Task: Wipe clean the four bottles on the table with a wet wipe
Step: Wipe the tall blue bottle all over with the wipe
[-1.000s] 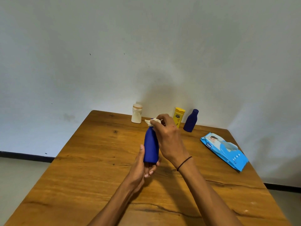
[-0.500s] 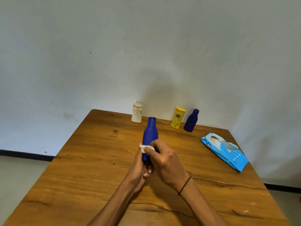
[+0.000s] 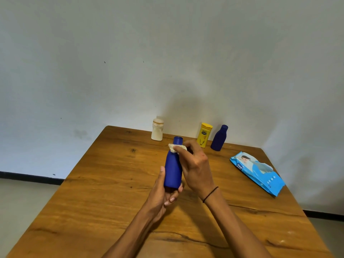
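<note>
— Left grip (image 3: 162, 194)?
— Wrapped round the base of the blue bottle (image 3: 173, 168), upright above the desk (image 3: 104, 183) middle.
— Right grip (image 3: 195, 164)?
— Pinching the wet wipe (image 3: 176, 147) against the bottle's neck.
— Others?
— Cream bottle (image 3: 157, 129), yellow bottle (image 3: 204, 135), dark blue bottle (image 3: 219, 137) along the far edge.

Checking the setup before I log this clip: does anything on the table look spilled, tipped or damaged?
Nothing spilled or tipped. The three bottles by the wall stand upright. Only the wooden table shows wear: a long dark crack near its front edge, and the wet wipe pack lies askew near the right edge.
</note>
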`<state>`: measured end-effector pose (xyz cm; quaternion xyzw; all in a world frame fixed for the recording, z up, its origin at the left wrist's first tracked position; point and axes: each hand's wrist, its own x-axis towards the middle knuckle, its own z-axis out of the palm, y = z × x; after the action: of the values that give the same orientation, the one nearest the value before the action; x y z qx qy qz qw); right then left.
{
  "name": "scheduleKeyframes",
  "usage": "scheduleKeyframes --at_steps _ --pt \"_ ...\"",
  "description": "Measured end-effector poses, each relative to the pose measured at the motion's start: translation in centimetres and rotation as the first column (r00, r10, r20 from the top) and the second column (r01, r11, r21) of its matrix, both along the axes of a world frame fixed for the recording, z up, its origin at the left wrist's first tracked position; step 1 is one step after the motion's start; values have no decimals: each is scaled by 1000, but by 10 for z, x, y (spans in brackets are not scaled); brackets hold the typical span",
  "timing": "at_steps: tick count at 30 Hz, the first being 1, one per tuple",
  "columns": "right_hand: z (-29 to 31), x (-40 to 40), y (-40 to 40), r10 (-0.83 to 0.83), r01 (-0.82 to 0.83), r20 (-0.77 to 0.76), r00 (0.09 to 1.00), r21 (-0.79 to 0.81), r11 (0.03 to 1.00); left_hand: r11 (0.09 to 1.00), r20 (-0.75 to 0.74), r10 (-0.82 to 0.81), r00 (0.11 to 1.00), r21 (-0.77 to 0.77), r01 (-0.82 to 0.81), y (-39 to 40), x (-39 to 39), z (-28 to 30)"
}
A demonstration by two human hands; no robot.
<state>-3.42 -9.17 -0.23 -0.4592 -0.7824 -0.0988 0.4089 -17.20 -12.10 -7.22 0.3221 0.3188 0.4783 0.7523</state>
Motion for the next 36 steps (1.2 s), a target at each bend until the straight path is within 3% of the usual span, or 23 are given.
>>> scheduleKeyframes --at_steps 3,6,12,15,17,22,26,32,36 --pt "-22 2 -16 80 -82 -35 996 -71 994 996 129 48 991 -78 -39 3 -3 -5" --pt "-43 4 -37 98 -118 -134 986 -151 981 989 145 86 986 -134 -66 5 -6 -8" --pt "-53 0 -64 141 -202 -295 945 -190 961 977 7 186 982 -110 -184 2 -2 -9" --pt "-52 -3 -60 118 -203 -370 922 -198 959 986 -18 147 989 -83 -148 4 -3 -8" --pt "-53 -4 -58 112 -202 -399 910 -190 961 994 -113 107 988 -24 -111 7 -5 -2" --pt "-55 -5 -56 123 -182 -334 934 -152 971 979 -346 192 918 1 -205 12 0 10" --pt "-58 -14 -56 121 -180 -330 936 -153 972 936 -281 343 896 29 -350 13 8 8" --pt "-58 -13 -57 141 -186 -284 948 -139 973 938 -301 346 889 102 -331 11 8 7" --pt "-49 -9 -48 106 -118 -220 970 -42 992 952 -303 301 904 145 -269 14 7 5"
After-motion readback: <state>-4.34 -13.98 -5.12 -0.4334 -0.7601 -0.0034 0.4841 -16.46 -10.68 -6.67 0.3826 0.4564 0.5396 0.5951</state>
